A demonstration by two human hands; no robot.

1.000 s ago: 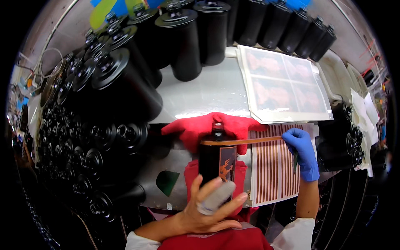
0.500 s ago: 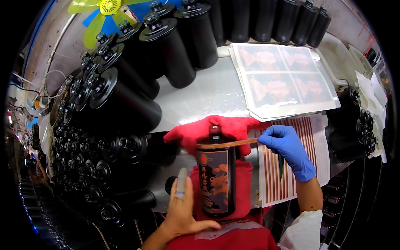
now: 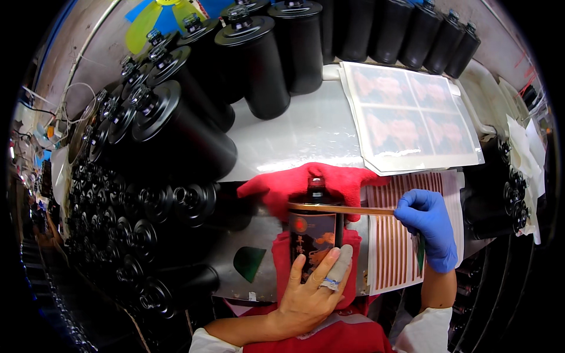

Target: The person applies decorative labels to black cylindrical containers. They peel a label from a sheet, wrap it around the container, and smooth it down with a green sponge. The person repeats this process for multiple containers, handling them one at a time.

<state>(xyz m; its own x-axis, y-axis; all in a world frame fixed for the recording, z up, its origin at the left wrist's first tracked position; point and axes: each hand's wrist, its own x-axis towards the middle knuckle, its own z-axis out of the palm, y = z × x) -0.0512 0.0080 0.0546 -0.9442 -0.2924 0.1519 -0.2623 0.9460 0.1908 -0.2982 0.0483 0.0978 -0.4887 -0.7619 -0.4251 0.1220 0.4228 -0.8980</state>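
A dark glass bottle (image 3: 297, 235) with a black and copper picture label rests on a red cloth (image 3: 282, 191), its neck pointing away from me. My bare left hand (image 3: 309, 300), a grey cover on one finger, lies across the bottle's lower front with its fingers against the label. From the bottle's shoulder a thin copper-coloured strip (image 3: 368, 210) stretches right, pulled straight. My blue-gloved right hand (image 3: 428, 226) pinches the strip's free end. A green flat piece (image 3: 420, 254) shows below that hand; how it is held is hidden.
Another green flat piece (image 3: 249, 262) lies on the metal table (image 3: 282, 129). At right is a sheet of copper strips (image 3: 385, 253), with stacked printed sheets (image 3: 412, 117) behind it. Many black bottles (image 3: 259, 70) crowd the left and back. A yellow-green fan (image 3: 141, 32) stands far left.
My left hand has moved right from beside the bottle onto its front. My right hand has shifted right, with more strip stretched between it and the bottle. The view has shifted slightly.
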